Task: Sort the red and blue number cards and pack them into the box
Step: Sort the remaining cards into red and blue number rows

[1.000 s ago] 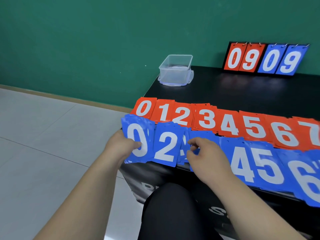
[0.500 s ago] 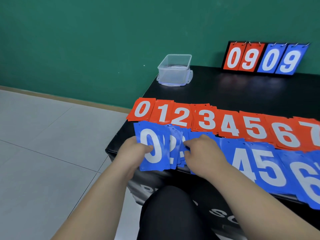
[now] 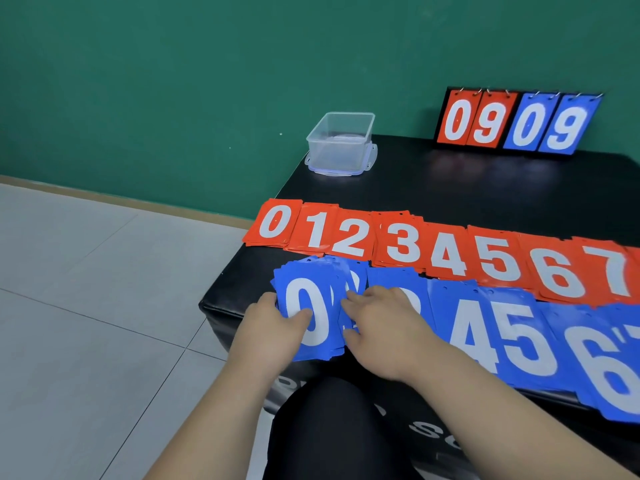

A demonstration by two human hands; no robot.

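Observation:
A row of red number cards [image 3: 446,251], 0 to 7, lies across the black table [image 3: 450,181]. In front of it runs a row of blue number cards [image 3: 512,337] along the near edge. My left hand [image 3: 273,327] grips the blue stack with 0 on top [image 3: 311,303], thumb on the card face. My right hand [image 3: 377,323] rests on the blue cards just right of that stack, fingertips against its edge, hiding the digits beneath. A clear plastic box [image 3: 341,143] stands open at the table's far left corner.
A flip scoreboard [image 3: 516,121] showing 09 in red and 09 in blue stands at the back against the green wall. Grey floor tiles lie to the left of the table. My dark-clad knee [image 3: 332,420] is below the table's front edge.
My left hand has slid the blue 0 stack rightward over the blue 2 cards, closing the gap to my right hand. The camera view shifted slightly.

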